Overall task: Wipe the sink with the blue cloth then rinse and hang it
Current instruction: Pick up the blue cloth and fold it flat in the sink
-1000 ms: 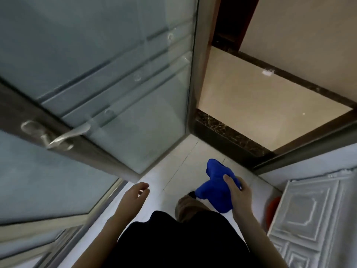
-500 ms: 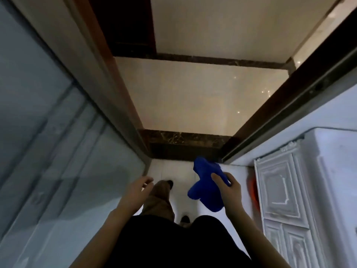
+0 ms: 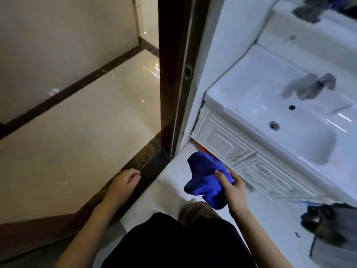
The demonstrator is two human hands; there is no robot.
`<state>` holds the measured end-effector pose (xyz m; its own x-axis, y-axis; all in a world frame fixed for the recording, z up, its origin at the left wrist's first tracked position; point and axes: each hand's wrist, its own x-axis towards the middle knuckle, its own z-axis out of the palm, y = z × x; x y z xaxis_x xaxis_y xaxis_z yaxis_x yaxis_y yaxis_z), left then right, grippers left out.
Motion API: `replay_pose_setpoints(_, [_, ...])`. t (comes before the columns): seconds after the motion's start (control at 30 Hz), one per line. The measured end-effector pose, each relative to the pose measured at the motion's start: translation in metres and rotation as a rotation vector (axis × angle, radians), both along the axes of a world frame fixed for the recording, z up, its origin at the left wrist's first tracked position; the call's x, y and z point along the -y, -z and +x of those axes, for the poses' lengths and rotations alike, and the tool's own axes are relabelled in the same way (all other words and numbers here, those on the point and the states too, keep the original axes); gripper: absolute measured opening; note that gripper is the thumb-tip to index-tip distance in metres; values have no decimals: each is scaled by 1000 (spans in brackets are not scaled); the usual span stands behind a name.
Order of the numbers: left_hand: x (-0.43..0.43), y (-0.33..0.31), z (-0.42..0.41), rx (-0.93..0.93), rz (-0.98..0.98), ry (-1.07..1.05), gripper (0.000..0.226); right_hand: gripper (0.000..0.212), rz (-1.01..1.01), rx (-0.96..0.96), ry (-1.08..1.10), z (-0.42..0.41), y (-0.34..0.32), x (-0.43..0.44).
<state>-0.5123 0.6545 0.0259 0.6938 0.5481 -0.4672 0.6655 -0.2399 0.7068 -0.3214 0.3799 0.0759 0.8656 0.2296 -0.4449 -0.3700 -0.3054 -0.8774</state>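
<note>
Two bare hands show at the bottom of the view. The right hand point(image 3: 231, 188) grips the cloth point(image 3: 204, 180), with the thumb pressed across its top and the fingers curled under it. The bunched fabric bulges out to the left of the fist and hangs below it. The left hand point(image 3: 125, 182) holds nothing; its fingers are loosely curled and relaxed above the threshold point(image 3: 148, 161), and whether they touch it cannot be told. The cloth is deep blue, soft and plush-looking, crumpled into rounded lobes. It is held in the air in front of the cabinet point(image 3: 231, 147), lower than the sink point(image 3: 251, 101) and apart from the basin. The sink is glossy white, a rectangular basin with rounded corners, a round metal drain point(image 3: 274, 125) in its bottom and a blurred grey tap point(image 3: 309, 86) at the back. The cabinet front is white with raised moulded panels. The threshold is dark, veined, polished stone; beyond it lies a shiny cream floor point(image 3: 96, 117), beside a dark brown door frame point(image 3: 172, 74)
</note>
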Motion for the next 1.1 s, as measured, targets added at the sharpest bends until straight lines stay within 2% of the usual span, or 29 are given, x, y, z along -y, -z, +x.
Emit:
replay_pose_setpoints(0.07, [1, 5, 32, -22, -18, 93, 12, 30, -35, 9, 114, 7, 5, 14])
replay_pose_setpoints(0.2, [18, 23, 96, -112, -81, 329, 16, 17, -105, -19, 281, 25, 24, 45])
replay_pose_setpoints(0.3, [37, 31, 145, -141, -92, 453, 18, 20, -108, -56, 377, 53, 39, 59])
replay_pose_setpoints(0.57, [75, 3, 307, -11, -26, 579, 12, 26, 12, -30, 466, 164, 14, 75])
replay_pose_setpoints(0.67, [83, -3, 363, 41, -12, 609, 17, 24, 34, 4, 488, 200, -2, 83])
replay_pose_setpoints(0.8, [99, -7, 415, 6, 43, 722, 17, 31, 58, -10, 568, 231, -9, 94])
replay_pose_setpoints(1.1, [128, 3, 533, 19, 27, 948, 10, 25, 76, -1, 768, 305, -7, 111])
